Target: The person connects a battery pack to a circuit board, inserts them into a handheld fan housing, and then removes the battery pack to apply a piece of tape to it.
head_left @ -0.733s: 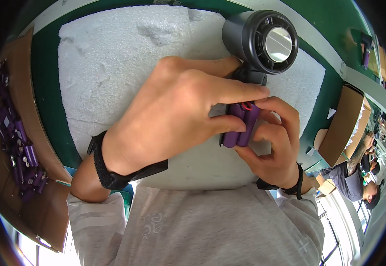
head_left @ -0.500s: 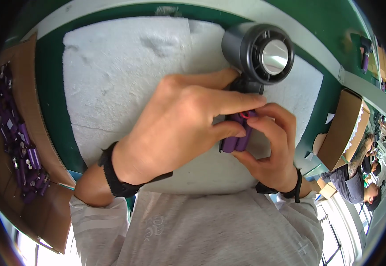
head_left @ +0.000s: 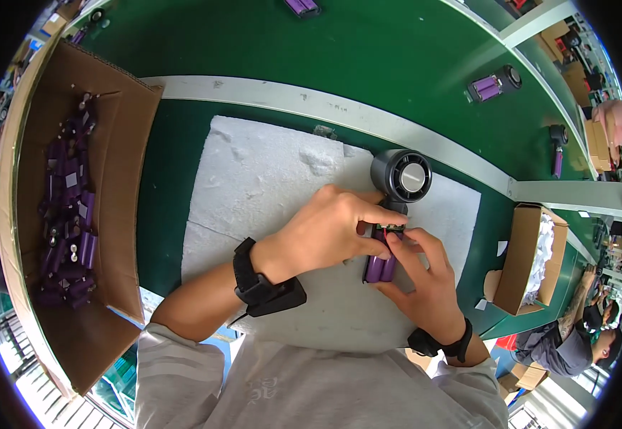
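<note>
Since a moment ago the view has pulled back: the hands and the device, which filled the picture, now sit small on the white foam pad [head_left: 268,179], and the green counter [head_left: 368,50] shows all round. That suggests the head has lifted while the fitting work goes on; the hands stay on the same piece.

At the counter's left edge an open cardboard box [head_left: 121,179] holds a heap of purple cells [head_left: 68,214]. On the pad, the left hand [head_left: 325,232] reaches across, its fingers [head_left: 368,222] curled and pressed onto the top of the purple battery pack [head_left: 379,268]. The right hand [head_left: 425,282] cups the pack from below, thumb laid over it, pinching it against the handle.

The handheld fan [head_left: 401,177] lies flat near the pad's far right corner. Its long axis runs from round head to handle, head pointing away from the person toward the counter's far edge, handle and pack toward the body. Another small box [head_left: 521,261] stands at the right.
</note>
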Demonstrator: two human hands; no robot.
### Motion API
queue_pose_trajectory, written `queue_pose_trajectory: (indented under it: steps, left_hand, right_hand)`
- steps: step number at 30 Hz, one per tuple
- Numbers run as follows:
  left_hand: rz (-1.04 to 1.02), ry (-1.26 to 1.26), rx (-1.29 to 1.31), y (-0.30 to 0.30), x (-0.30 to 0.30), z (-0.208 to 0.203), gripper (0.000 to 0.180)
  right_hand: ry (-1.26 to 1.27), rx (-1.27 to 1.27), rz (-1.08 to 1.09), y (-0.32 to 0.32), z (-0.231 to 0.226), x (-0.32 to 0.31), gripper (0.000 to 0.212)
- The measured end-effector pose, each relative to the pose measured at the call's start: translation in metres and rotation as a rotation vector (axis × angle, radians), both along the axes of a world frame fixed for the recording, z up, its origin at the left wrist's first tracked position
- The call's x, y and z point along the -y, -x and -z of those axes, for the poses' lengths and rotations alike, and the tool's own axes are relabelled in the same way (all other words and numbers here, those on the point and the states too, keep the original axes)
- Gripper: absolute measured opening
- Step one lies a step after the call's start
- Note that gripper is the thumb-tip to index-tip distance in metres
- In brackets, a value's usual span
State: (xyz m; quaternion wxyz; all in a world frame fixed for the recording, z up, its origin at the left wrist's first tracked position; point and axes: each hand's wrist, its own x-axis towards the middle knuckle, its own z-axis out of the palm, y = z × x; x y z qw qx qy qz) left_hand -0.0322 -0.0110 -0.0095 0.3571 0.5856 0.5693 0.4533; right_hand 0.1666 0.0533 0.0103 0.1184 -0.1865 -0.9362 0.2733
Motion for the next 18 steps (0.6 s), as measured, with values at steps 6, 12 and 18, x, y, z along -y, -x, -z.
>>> queue_pose_trajectory:
  steps: [6,12,18]
  left_hand:
    - [0.059,0.031,0.023,0.005,-0.001,0.006,0.040]
    - [-0.004,-0.029,0.075,0.003,0.001,0.010,0.041]
    - [-0.183,-0.130,0.057,0.007,-0.002,0.007,0.038]
  right_hand:
    - [-0.246,0.031,-0.065,0.008,0.002,0.001,0.073]
    - [-0.158,0.003,-0.022,0.014,0.006,-0.003,0.071]
    - [-0.445,-0.019,0.383,0.055,-0.012,-0.074,0.058]
